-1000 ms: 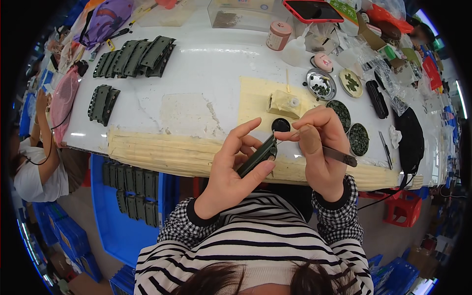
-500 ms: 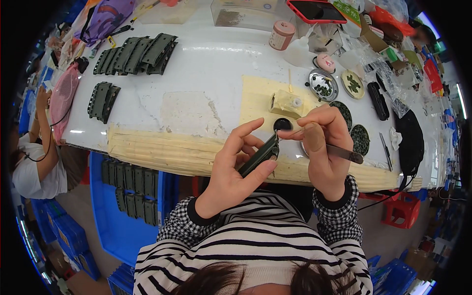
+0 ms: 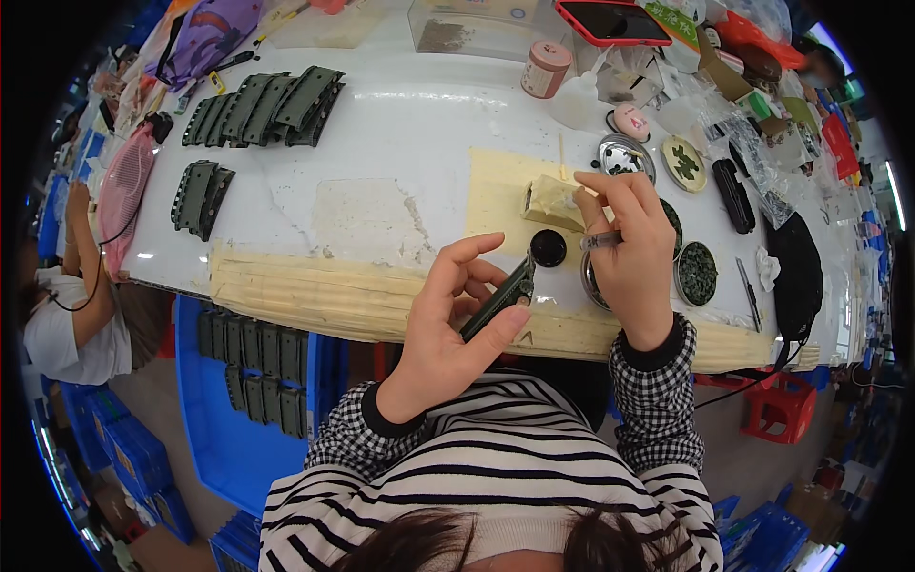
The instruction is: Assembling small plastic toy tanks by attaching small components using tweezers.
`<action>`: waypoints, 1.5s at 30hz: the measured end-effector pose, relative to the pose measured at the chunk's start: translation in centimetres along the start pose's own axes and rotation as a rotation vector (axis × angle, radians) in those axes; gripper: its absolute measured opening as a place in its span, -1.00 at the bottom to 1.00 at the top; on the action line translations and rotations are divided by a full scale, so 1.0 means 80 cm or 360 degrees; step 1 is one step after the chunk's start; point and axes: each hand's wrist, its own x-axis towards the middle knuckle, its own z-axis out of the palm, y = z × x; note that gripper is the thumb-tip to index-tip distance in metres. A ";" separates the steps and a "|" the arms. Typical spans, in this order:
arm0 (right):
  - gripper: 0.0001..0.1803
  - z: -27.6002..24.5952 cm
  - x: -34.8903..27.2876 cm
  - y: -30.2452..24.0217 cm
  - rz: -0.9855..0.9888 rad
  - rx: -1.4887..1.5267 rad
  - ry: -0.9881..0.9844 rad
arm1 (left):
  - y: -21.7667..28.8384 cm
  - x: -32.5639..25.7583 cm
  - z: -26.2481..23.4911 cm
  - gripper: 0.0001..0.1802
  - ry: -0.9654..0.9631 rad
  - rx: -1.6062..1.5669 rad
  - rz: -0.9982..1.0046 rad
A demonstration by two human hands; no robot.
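My left hand (image 3: pixel 443 329) is closed round a dark green plastic part (image 3: pixel 498 303), held tilted above the table's front edge. Across the fingers of my right hand (image 3: pixel 637 253) lies a pair of metal tweezers (image 3: pixel 599 241). The fingertips of that hand reach to the block wrapped in yellowish tape (image 3: pixel 553 202) and hide the white piece on its top. A small round black dish (image 3: pixel 548 248) sits between the two hands. Beside and partly under my right hand are round tins of small dark green pieces (image 3: pixel 698 274).
Rows of green parts (image 3: pixel 262 107) lie at the far left, with a smaller group (image 3: pixel 200 198) nearer. More fill a blue bin (image 3: pixel 214 419) below the table. A phone (image 3: pixel 613 23), a pink jar (image 3: pixel 546 69) and a black mask (image 3: pixel 797 276) lie to the right. Another person's arm shows at left.
My right hand has moved away from the green part, up to the taped block, and the tweezers have turned in its fingers. My left hand has barely shifted.
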 end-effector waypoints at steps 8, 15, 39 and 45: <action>-0.74 -0.024 -0.023 -0.042 -0.0320 0.0455 -0.0176 | -0.002 0.000 -0.003 -0.36 -0.0022 -0.0029 0.0016; -0.75 -0.018 -0.024 -0.041 -0.0375 0.0538 -0.0180 | 0.007 -0.002 0.000 -0.35 -0.0045 -0.0064 -0.0040; -0.74 -0.017 -0.026 -0.046 -0.0318 0.0559 -0.0190 | 0.000 -0.002 -0.001 -0.32 -0.0211 -0.0348 -0.0099; -0.70 -0.026 -0.031 -0.048 -0.0197 0.0564 -0.0156 | -0.010 0.000 -0.004 -0.42 -0.0315 -0.0733 -0.0108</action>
